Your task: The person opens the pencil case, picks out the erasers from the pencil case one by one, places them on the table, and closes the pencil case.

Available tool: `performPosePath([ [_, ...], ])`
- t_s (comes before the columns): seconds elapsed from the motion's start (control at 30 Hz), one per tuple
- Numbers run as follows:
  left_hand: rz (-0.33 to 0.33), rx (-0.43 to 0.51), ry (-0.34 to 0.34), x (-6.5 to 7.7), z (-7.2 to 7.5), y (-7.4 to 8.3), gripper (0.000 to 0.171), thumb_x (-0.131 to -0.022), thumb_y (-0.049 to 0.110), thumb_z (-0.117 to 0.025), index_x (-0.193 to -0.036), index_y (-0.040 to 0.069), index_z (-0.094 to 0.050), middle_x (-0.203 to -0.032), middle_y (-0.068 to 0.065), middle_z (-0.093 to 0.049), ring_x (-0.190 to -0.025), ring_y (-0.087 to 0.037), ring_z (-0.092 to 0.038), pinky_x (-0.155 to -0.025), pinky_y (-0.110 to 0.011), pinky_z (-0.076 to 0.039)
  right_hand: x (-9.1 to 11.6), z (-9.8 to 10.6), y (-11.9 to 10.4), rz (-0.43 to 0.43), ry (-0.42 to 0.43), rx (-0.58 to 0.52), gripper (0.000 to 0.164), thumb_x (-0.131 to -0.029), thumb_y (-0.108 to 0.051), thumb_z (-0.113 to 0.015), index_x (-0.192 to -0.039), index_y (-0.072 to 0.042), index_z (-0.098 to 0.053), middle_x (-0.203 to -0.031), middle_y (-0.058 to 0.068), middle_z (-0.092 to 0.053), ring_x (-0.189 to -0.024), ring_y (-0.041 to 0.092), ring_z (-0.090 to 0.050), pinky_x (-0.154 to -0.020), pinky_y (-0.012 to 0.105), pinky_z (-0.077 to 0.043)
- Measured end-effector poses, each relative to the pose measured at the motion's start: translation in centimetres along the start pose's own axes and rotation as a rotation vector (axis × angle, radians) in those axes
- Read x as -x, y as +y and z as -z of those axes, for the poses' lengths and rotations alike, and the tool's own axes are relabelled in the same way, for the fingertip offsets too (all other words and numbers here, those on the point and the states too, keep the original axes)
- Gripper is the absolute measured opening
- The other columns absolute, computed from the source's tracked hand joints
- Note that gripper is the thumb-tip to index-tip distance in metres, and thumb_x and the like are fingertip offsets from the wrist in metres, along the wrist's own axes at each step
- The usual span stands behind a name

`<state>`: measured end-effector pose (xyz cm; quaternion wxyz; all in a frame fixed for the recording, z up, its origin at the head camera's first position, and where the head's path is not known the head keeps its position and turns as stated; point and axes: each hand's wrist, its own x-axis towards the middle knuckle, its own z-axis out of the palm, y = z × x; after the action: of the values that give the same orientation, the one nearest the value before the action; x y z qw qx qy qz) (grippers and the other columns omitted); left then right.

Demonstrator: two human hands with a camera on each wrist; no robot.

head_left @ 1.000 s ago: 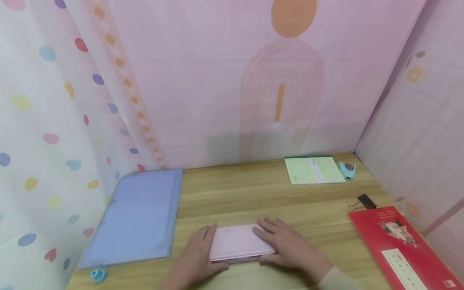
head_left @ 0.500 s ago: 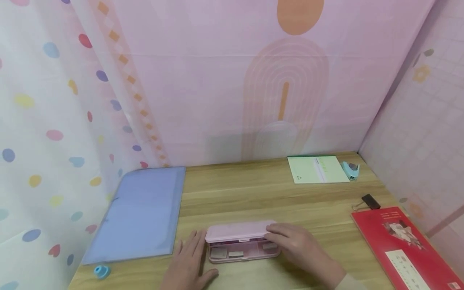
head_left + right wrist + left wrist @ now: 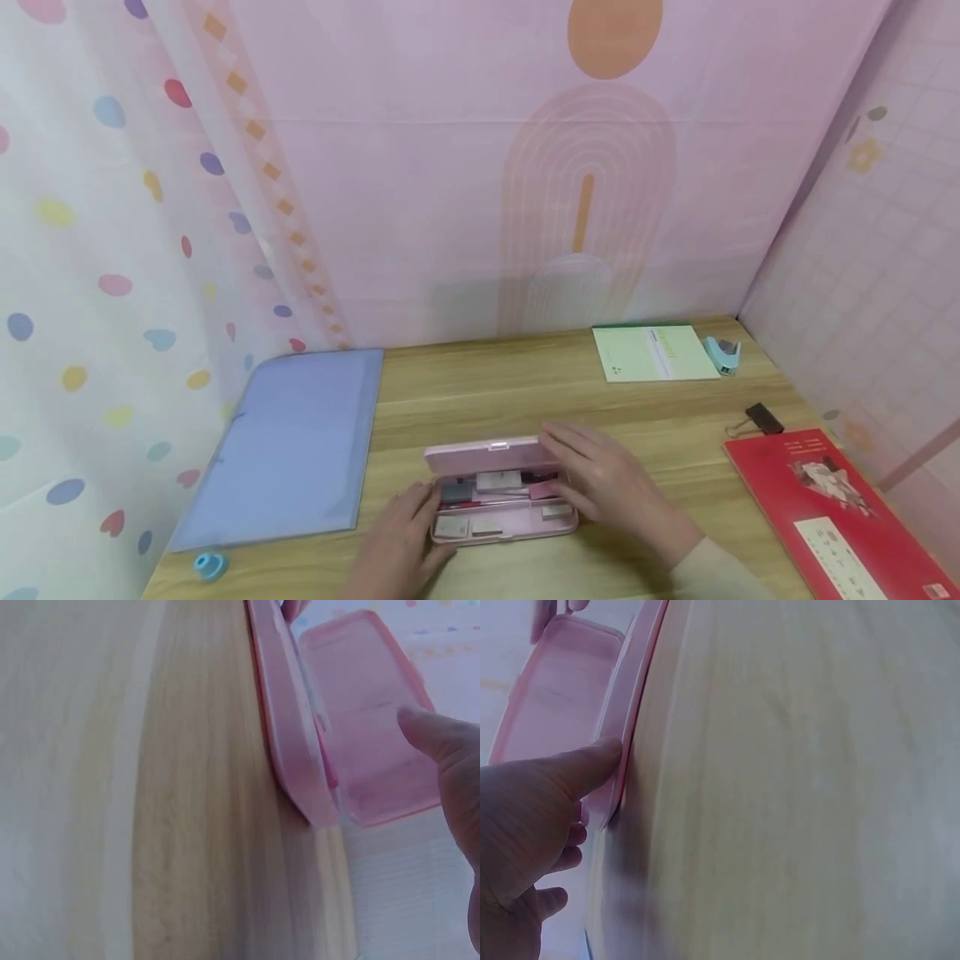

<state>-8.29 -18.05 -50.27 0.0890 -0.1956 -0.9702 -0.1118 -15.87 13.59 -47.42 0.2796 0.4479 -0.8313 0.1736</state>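
A pink pencil case [image 3: 517, 533] lies on the table in front of me, its lid [image 3: 480, 458] raised and leaning back. Inside are a white block [image 3: 498, 480], a dark grey block [image 3: 456, 492], pens and several small whitish pieces in the front compartment. My left hand [image 3: 401, 537] holds the left end of the case; in the left wrist view its thumb [image 3: 596, 761] lies against the front wall. With my right hand [image 3: 611, 483] I grip the lid's right end, thumb on the inner face [image 3: 360, 697] in the right wrist view. Its other fingers are hidden there.
A blue folder [image 3: 285, 450] lies at left, with a small light-blue plastic piece [image 3: 211, 567] near it. At back right are a pale green notebook [image 3: 652, 354] and a light-blue tape dispenser [image 3: 722, 356]. A black binder clip [image 3: 765, 418] sits by a red book [image 3: 832, 500].
The pencil case was closed between both hands; its lid has swung up and back, showing the contents. My right hand moved up with the lid, and my left hand is back at the case's left end.
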Motion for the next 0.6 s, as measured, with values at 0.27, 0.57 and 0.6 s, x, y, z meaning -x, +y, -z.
performPosePath([
  [0.27, 0.049, 0.006, 0.014, -0.2, -0.3, 0.0, 0.077, -0.079, 0.052, -0.072, -0.132, -0.001, -0.056, -0.143, -0.008, -0.048, -0.129, -0.031, -0.046, -0.103, -0.056, -0.039, -1.0, -1.2, 1.6, -0.194, -0.265, 0.029, 0.104, -0.076, -0.066, -0.067, -0.153, -0.013, -0.024, -0.160, 0.001, -0.014, -0.146, 0.024, -0.013, -0.116, 0.056, -0.012],
  [0.57, 0.075, -0.014, 0.044, -1.8, -0.8, -0.3, 0.077, -0.079, 0.051, -0.073, -0.133, 0.000, -0.055, -0.140, -0.011, -0.051, -0.128, -0.036, -0.046, -0.104, -0.057, -0.037, -3.4, -4.1, 4.9, -0.357, -0.394, -0.030, 0.100, -0.080, -0.069, -0.059, -0.155, -0.017, -0.017, -0.161, -0.003, -0.001, -0.147, 0.021, -0.003, -0.115, 0.058, -0.009],
  [0.6, 0.086, -0.011, 0.045, -2.0, -0.8, -0.3, 0.077, -0.078, 0.051, -0.073, -0.133, 0.000, -0.055, -0.140, -0.011, -0.051, -0.128, -0.036, -0.046, -0.105, -0.057, -0.037, -3.7, -4.3, 5.3, -0.369, -0.399, -0.032, 0.098, -0.082, -0.068, -0.059, -0.155, -0.017, -0.017, -0.161, -0.002, -0.002, -0.147, 0.022, -0.003, -0.114, 0.058, -0.010],
])
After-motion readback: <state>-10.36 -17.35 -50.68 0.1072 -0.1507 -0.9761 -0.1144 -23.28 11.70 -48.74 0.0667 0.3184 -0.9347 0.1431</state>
